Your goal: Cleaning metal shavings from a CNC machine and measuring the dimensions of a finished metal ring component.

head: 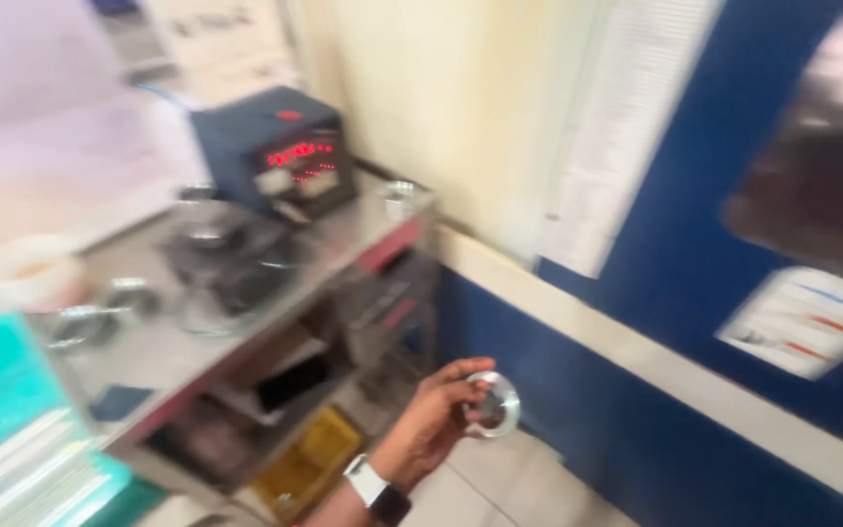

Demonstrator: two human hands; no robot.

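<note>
1. Low centre of frame, nearest the lens: one hand (433, 422) with a wristwatch (379, 493) on the wrist. Which hand it is cannot be told for certain; it reads as the left. No other hand in view.
2. Grip: fingertips pinched on the edge of a small shiny metal ring (493, 402), held in the air with its open face turned toward the camera. Ring sits just right of the fingers, over the tiled floor (500, 488), well apart from anything else.
3. Handling note (judgement): an edge pinch on smooth metal is slippery; a firm hold by the rim should keep the ring from twisting.
4. Left of centre: steel surface (163, 356) carrying similar round metal parts (85, 327), blurred.
5. Upper centre-left: dark blue box with a red lit display (280, 151), standing at the back of the surface.
6. Below the surface: shelves, and a yellow bin (309, 464).
7. Right side of frame: blue wall (675, 263) with paper sheets.
</note>
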